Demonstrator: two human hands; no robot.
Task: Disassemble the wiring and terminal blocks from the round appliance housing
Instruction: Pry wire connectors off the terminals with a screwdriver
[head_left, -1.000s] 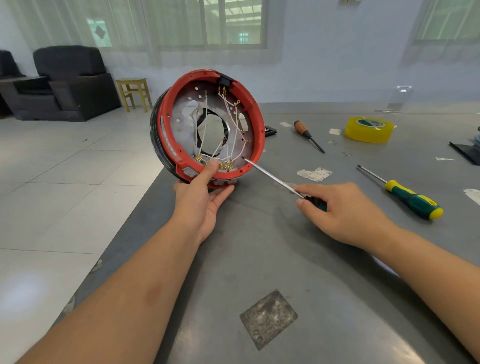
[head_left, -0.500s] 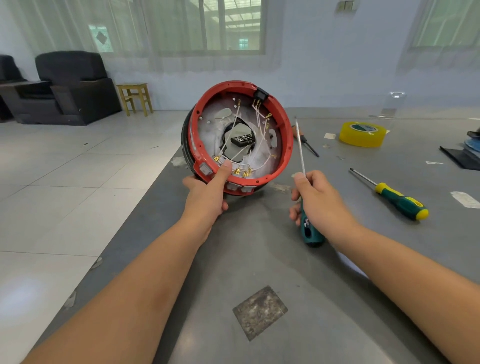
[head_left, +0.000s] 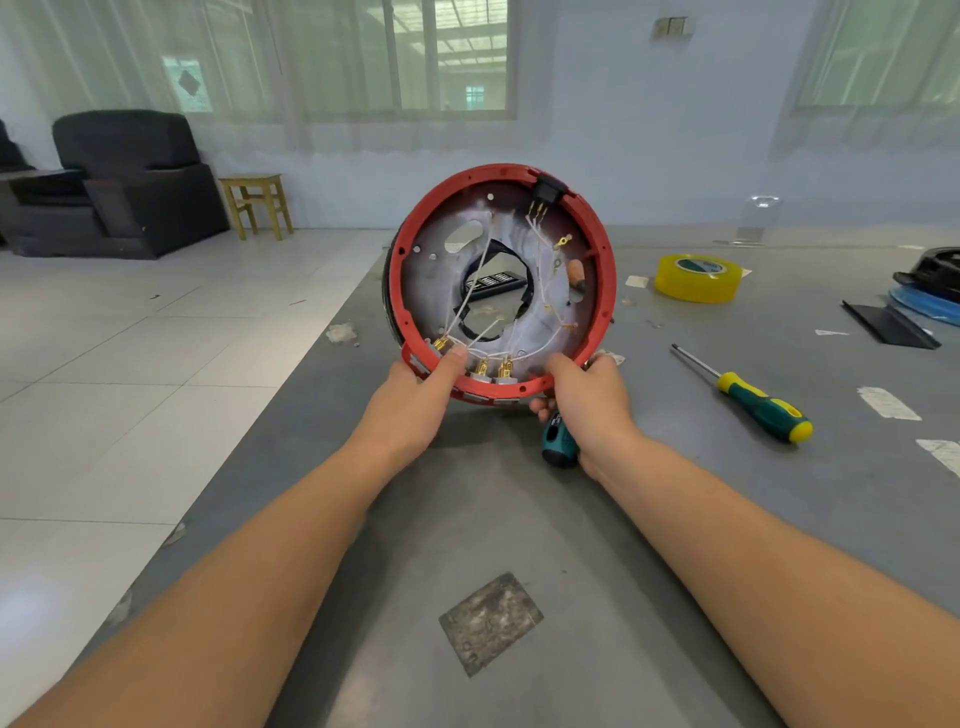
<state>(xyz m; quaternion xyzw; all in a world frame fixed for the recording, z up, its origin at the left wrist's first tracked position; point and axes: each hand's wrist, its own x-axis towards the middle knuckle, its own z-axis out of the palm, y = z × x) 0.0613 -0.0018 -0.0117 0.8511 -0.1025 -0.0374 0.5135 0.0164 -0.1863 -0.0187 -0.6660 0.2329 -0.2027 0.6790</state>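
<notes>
The round housing (head_left: 605, 280) has a red rim and a grey metal plate inside, and it stands on edge above the table with its open side facing me. White wires (head_left: 470, 306) cross its centre hole to gold terminals (head_left: 491, 370) along the bottom rim and to a black switch (head_left: 548, 191) at the top right. My left hand (head_left: 415, 402) grips the bottom left rim, thumb inside by a terminal. My right hand (head_left: 589, 397) holds the bottom right rim while keeping a teal-handled screwdriver (head_left: 558, 447) in its palm; the shaft is hidden.
On the grey table (head_left: 519, 519) lie a green-and-yellow screwdriver (head_left: 756, 405), a roll of yellow tape (head_left: 696, 278), black and blue parts (head_left: 924, 291) at the right edge and scraps of tape. A small black part (head_left: 493, 283) shows through the housing hole. The table's left edge (head_left: 311, 374) drops to tiled floor.
My right hand turned the screwdriver from pointing into the housing to upright, then came up to the bottom right rim with the tool still in it. The housing moved right and squarer to me.
</notes>
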